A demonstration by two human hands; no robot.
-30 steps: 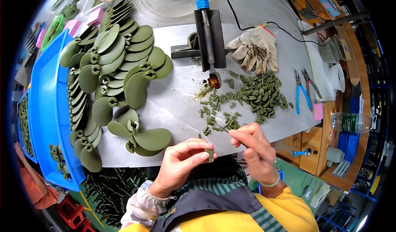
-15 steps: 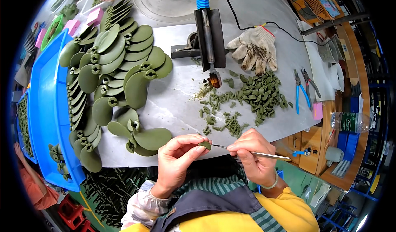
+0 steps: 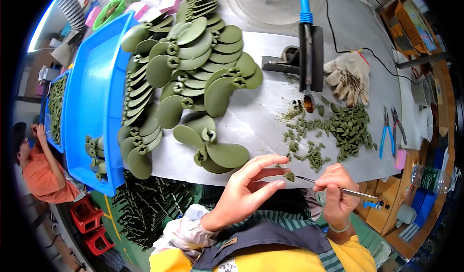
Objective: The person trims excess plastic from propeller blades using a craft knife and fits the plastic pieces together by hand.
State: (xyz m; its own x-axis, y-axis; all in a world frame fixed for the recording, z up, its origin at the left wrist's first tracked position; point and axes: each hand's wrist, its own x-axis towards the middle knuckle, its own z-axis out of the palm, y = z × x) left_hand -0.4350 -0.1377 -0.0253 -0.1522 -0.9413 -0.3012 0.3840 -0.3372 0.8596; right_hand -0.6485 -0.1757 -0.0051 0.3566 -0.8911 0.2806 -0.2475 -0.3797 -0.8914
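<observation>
My right hand [image 3: 338, 191] pinches a slim metal hand tool [image 3: 358, 193], with its handle pointing to the lower right. At the tool's thin dark tip is a small green curved piece [image 3: 289, 176], seemingly carried on it. Just left of that piece my left hand [image 3: 249, 190] is open, thumb and fingers apart, palm turned toward the tool. Both hands are over the table's front edge. Beyond them lie a heap of small green pieces [image 3: 349, 132] and, to the left, stacked green propeller-shaped parts [image 3: 224, 154].
A soldering iron with a blue handle [image 3: 304, 3] rests in a black stand [image 3: 316, 59]. A stained work glove [image 3: 349, 78], blue-handled pliers [image 3: 386, 135] and dark cutters [image 3: 399, 126] lie at right. A blue tray [image 3: 92, 93] stands left. Farther left sits another person [image 3: 47, 175] in orange.
The left fingers have come off the small green piece and spread apart; it now sits at the tool's tip. The view has shifted left, bringing the other person further into sight.
</observation>
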